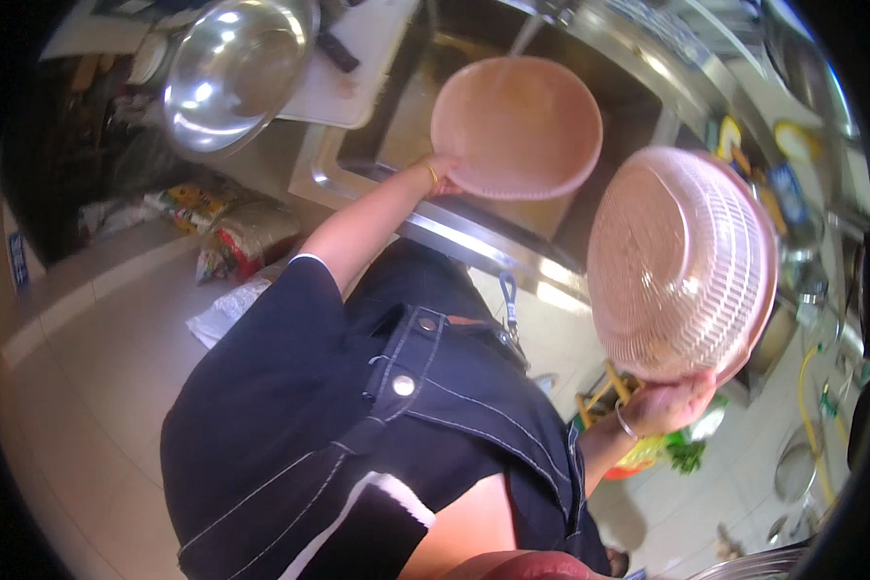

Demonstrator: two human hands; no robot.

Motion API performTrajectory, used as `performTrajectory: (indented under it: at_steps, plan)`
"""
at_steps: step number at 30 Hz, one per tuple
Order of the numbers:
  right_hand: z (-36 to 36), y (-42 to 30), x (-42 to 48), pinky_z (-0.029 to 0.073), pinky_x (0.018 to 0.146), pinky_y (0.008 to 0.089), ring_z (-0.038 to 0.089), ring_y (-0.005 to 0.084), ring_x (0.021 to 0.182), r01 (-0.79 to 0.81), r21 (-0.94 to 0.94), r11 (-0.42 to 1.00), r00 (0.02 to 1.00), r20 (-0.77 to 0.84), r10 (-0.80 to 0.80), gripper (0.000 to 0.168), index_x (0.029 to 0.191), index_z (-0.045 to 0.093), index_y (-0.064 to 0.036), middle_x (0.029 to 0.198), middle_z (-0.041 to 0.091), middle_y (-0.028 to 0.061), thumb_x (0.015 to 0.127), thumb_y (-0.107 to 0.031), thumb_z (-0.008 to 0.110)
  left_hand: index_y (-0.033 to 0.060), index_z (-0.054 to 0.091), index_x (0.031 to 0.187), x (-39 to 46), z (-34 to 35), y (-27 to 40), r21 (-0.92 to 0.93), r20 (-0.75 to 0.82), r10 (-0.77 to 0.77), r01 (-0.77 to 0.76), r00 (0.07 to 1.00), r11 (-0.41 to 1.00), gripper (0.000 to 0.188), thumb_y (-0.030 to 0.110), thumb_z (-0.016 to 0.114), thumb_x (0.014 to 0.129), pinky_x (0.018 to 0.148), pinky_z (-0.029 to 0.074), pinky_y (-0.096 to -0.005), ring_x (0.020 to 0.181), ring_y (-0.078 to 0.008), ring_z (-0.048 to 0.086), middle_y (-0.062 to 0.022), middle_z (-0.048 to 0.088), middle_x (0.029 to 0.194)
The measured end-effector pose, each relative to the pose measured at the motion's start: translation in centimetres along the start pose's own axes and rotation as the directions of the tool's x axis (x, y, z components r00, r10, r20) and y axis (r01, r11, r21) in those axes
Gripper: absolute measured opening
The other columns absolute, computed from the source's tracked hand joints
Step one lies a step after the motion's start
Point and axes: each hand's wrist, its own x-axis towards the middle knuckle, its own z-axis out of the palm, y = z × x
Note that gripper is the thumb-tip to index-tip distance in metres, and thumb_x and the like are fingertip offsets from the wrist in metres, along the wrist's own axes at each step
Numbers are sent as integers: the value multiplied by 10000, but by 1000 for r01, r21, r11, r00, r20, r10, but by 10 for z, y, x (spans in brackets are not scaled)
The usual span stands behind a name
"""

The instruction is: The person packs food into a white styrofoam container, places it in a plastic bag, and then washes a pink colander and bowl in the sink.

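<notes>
My left hand (446, 175), with a gold bracelet at the wrist, grips the near left rim of a pink plastic basin (518, 130). The basin is over the stainless-steel sink (435, 217), its inside facing me, under a stream of water (528, 35) from the faucet (554, 10). Off to the right, my right hand (673, 407) pinches the lower rim of a pink ribbed plastic basket (645, 239). That basket is tilted, its underside turned towards me and the sink. Its inside is hidden.
A shiny metal bowl (239, 72) stands left of the sink beside a white cutting board (362, 65) with a dark-handled tool (338, 52). Packaged bags (243, 239) lie lower left. Below my right hand are leafy greens (687, 453) and a wooden stool (609, 388).
</notes>
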Motion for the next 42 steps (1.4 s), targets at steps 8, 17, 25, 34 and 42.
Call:
performTrajectory:
  at_steps: [8,17,25,34,42]
  plan:
    - [5,0,6,462,903,372,555,261,1008,6,-25,1000,999,42,-5,478,1185,480,94,1161,547,205,954,-324,494,102,537,1168,20,6,54,88,-29,90,-87,996,992,335,275,559,882,633,570,-420,815,-278,670,-120,658,1017]
    - [19,-6,13,456,898,342,553,224,1010,118,103,988,940,309,-145,591,1256,451,92,1163,553,168,869,-312,638,78,533,1165,22,-41,34,147,-40,146,-139,988,979,372,310,547,875,581,571,-415,785,-272,680,-126,669,981]
    - [199,-69,-35,422,544,327,523,197,593,611,535,583,-29,751,-660,286,748,539,-55,697,532,51,598,-215,723,76,474,1212,-37,16,30,-102,82,126,-118,989,988,357,209,505,881,656,575,-422,890,-287,656,-134,589,1106]
    - [449,-22,-202,449,685,340,567,190,739,638,743,202,-440,567,-697,127,848,530,-162,724,535,-16,744,-205,590,88,377,1290,-37,-1,16,-529,304,292,-95,907,844,437,153,490,873,686,577,-421,953,-311,629,-168,473,1236]
    - [389,61,-160,325,1031,440,398,333,1255,530,467,708,42,819,-572,493,1256,495,-69,1312,476,170,806,-218,631,98,291,1360,-24,-25,4,-655,400,322,22,858,755,528,104,477,865,712,579,-420,1010,-333,604,-198,370,1352]
